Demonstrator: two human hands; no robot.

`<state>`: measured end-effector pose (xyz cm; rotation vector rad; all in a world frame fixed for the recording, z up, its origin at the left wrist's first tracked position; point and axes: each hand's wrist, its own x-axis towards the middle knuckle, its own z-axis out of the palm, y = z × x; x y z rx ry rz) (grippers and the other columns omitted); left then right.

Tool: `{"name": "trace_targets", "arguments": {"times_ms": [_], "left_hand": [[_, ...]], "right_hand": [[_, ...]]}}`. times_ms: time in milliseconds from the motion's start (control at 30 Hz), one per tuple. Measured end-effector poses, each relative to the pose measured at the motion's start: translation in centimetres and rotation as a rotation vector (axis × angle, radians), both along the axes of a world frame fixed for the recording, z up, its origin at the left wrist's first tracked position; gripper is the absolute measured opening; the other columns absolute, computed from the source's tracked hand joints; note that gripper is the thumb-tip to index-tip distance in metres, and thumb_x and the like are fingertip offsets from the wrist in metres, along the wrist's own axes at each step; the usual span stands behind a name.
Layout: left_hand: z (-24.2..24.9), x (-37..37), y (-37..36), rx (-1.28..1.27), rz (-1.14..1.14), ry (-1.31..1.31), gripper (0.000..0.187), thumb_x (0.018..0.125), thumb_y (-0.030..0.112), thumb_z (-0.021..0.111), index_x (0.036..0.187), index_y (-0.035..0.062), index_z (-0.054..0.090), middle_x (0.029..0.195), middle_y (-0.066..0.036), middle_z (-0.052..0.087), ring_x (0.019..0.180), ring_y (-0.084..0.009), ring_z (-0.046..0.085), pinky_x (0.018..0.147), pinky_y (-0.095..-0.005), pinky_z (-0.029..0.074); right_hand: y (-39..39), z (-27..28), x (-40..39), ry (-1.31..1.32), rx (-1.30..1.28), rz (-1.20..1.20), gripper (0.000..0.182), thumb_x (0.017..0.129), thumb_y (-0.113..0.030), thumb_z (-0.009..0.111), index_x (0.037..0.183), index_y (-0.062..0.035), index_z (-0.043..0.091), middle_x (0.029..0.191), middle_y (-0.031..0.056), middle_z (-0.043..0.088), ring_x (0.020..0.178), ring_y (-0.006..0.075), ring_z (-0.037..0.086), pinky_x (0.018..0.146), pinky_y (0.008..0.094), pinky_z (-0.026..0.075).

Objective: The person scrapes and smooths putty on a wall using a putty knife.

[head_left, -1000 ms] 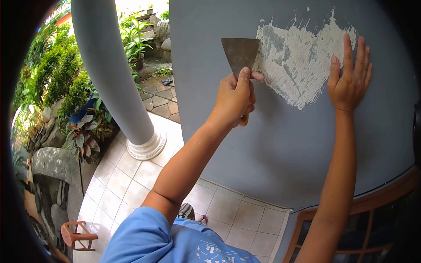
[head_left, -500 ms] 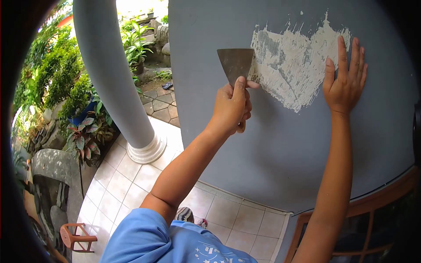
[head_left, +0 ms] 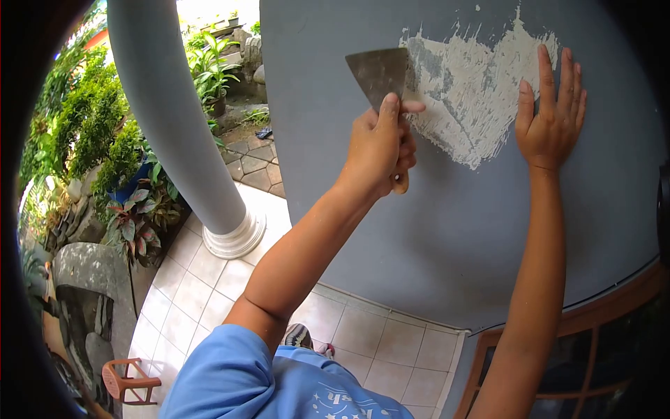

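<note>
My left hand (head_left: 380, 143) is wrapped round the handle of a putty knife (head_left: 380, 72), thumb on the base of its wide metal blade. The blade points up, at the left edge of a rough whitish patch (head_left: 481, 91) on the grey wall (head_left: 447, 258). The handle's end shows below my fingers. My right hand (head_left: 551, 129) lies flat against the wall with fingers spread, over the right edge of the patch, and holds nothing. Whether the blade touches the wall I cannot tell.
A round grey pillar (head_left: 164, 119) stands on the tiled floor (head_left: 335, 321) at the left. Beyond it are plants (head_left: 91, 126) and rocks. A small brown stool (head_left: 129, 382) is at the lower left. A wood-framed window (head_left: 569, 363) is at the lower right.
My left hand has moved slightly up and to the right with the putty knife, whose blade is now tilted more. My right hand stays on the wall.
</note>
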<state>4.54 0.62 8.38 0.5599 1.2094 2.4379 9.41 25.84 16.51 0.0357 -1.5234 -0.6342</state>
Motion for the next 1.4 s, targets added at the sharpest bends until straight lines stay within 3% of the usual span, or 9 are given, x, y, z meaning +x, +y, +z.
{"name": "trace_targets", "arguments": {"times_ms": [300,433,633,833,1033,1133,1233,1333,1400], "left_hand": [[-1.7,-0.2,0.8,0.001,-0.001,-0.033,0.046,0.109,0.041,0.043,0.124,0.0000,0.057,0.069,0.006,0.029,0.055,-0.0063,0.032,0.043,-0.0210,0.030],[1.0,-0.5,-0.2,0.099,-0.112,0.021,0.046,0.108,0.041,0.044,0.125,0.0000,0.057,0.070,0.006,0.030,0.056,-0.0062,0.032,0.045,-0.0207,0.032],[-2.5,0.2,0.1,-0.004,-0.015,-0.032,0.045,0.109,0.040,0.043,0.126,0.0002,0.057,0.071,0.006,0.031,0.056,-0.0068,0.032,0.047,-0.0215,0.035],[-0.1,-0.2,0.4,0.102,-0.044,0.005,0.048,0.109,0.041,0.044,0.124,-0.0023,0.057,0.071,0.005,0.032,0.056,-0.0068,0.034,0.047,-0.0226,0.036],[-3.8,-0.6,0.0,0.064,-0.024,-0.024,0.047,0.109,0.041,0.042,0.115,-0.0022,0.060,0.072,0.001,0.039,0.054,-0.0094,0.038,0.047,-0.0251,0.035],[-2.8,-0.7,-0.4,0.074,-0.101,-0.063,0.046,0.109,0.041,0.043,0.121,-0.0020,0.056,0.070,0.004,0.033,0.055,-0.0064,0.035,0.047,-0.0216,0.034],[-0.9,-1.3,0.0,0.118,-0.072,0.024,0.046,0.108,0.044,0.045,0.119,0.0000,0.057,0.070,0.004,0.033,0.054,-0.0060,0.035,0.047,-0.0218,0.033],[0.4,-0.9,-1.8,-0.046,-0.142,-0.021,0.048,0.107,0.046,0.047,0.118,0.0008,0.058,0.069,0.005,0.034,0.053,-0.0053,0.034,0.046,-0.0217,0.031],[-2.6,-0.6,-1.3,-0.050,-0.110,0.001,0.049,0.106,0.047,0.049,0.117,0.0005,0.058,0.069,0.005,0.034,0.053,-0.0050,0.034,0.045,-0.0213,0.030]], "right_hand": [[-0.1,0.2,0.1,0.008,-0.011,-0.002,0.051,0.100,-0.047,0.049,0.149,-0.0346,0.049,0.158,0.0024,0.043,0.145,0.0278,0.040,0.117,0.0526,0.033],[-0.1,0.0,-0.1,0.005,-0.009,0.006,0.051,0.100,-0.046,0.050,0.149,-0.0348,0.048,0.158,0.0017,0.042,0.146,0.0277,0.039,0.117,0.0524,0.033],[-0.2,0.3,0.2,-0.001,-0.035,-0.010,0.051,0.100,-0.047,0.049,0.149,-0.0348,0.048,0.158,0.0017,0.042,0.146,0.0272,0.039,0.117,0.0523,0.033],[-0.1,0.3,0.0,0.010,0.014,0.011,0.050,0.100,-0.045,0.050,0.149,-0.0338,0.049,0.158,0.0024,0.043,0.145,0.0288,0.040,0.117,0.0533,0.033],[-0.3,0.2,0.0,0.007,0.017,-0.009,0.050,0.100,-0.042,0.050,0.149,-0.0310,0.050,0.158,0.0055,0.043,0.145,0.0310,0.041,0.116,0.0546,0.034],[-0.6,0.4,0.2,0.006,0.011,-0.022,0.050,0.100,-0.041,0.050,0.149,-0.0301,0.050,0.158,0.0067,0.043,0.144,0.0318,0.041,0.116,0.0548,0.034],[-0.8,0.3,0.1,-0.005,0.008,-0.017,0.051,0.100,-0.041,0.050,0.149,-0.0295,0.050,0.158,0.0074,0.043,0.144,0.0321,0.041,0.116,0.0551,0.034],[-0.6,0.0,0.0,-0.006,0.001,-0.015,0.051,0.100,-0.042,0.050,0.149,-0.0292,0.050,0.158,0.0073,0.042,0.144,0.0321,0.041,0.116,0.0555,0.033],[-0.3,0.4,0.1,-0.001,0.011,-0.018,0.051,0.100,-0.042,0.050,0.149,-0.0293,0.050,0.158,0.0071,0.043,0.144,0.0321,0.041,0.116,0.0556,0.033]]}}
